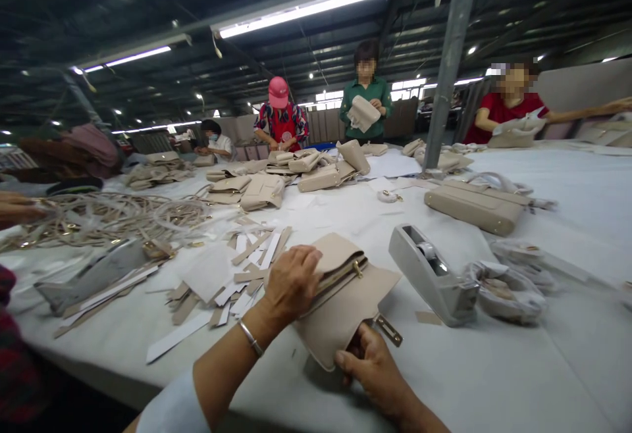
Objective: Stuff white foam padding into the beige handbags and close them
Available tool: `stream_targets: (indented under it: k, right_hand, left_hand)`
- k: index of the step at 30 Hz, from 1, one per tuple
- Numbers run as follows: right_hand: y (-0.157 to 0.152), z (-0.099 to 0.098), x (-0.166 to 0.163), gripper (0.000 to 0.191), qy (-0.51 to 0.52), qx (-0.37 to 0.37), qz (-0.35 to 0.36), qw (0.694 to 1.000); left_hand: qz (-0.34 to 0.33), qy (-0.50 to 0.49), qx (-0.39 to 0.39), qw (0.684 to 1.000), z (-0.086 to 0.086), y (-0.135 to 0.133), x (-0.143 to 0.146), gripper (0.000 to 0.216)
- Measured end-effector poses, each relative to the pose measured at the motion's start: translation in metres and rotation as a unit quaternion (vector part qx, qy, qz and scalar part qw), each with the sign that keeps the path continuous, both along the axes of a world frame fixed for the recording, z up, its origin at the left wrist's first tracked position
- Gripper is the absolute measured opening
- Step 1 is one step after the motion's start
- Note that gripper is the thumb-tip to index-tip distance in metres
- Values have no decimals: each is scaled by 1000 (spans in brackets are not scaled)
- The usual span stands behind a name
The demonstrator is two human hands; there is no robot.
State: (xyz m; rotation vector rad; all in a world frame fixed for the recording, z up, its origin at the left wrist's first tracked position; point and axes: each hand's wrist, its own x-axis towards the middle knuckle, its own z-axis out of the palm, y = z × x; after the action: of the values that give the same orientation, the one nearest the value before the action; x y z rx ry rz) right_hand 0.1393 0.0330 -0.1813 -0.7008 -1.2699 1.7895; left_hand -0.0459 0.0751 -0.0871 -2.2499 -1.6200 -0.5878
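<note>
A beige handbag with a gold zip and a metal clasp lies on the white table in front of me. My left hand presses down on the bag's upper left side, fingers curled over its top edge. My right hand grips the bag's lower flap next to the gold clasp, thumb on top. A silver bracelet sits on my left wrist.
A grey tape dispenser stands right of the bag, with crumpled wrapping beyond it. Paper strips litter the left side, beside a pile of straps. More beige bags lie farther back. Several people work along the far edge.
</note>
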Motion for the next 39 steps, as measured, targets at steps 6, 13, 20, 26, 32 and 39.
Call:
stream_targets:
  k: [6, 13, 20, 26, 32, 39]
  right_hand:
    - [-2, 7, 0, 44, -9, 3, 26, 1000]
    - [1, 2, 7, 45, 26, 3, -2, 1000]
    - [15, 14, 14, 30, 51, 48, -62, 996]
    - [53, 88, 40, 25, 75, 67, -90, 991]
    - [89, 136, 68, 24, -38, 144, -53, 987]
    - [71, 107, 63, 20, -121, 158, -41, 979]
  left_hand:
    - [-109, 148, -89, 979, -15, -10, 11, 28]
    - [-48, 74, -172, 981, 3, -4, 4, 19]
    - [7, -44, -195, 980, 23, 21, -15, 18]
    - [86, -267, -187, 941, 45, 18, -26, 8]
    - [51, -285, -216, 932, 22, -45, -12, 18]
    - [-119, 83, -85, 986, 29, -34, -21, 40]
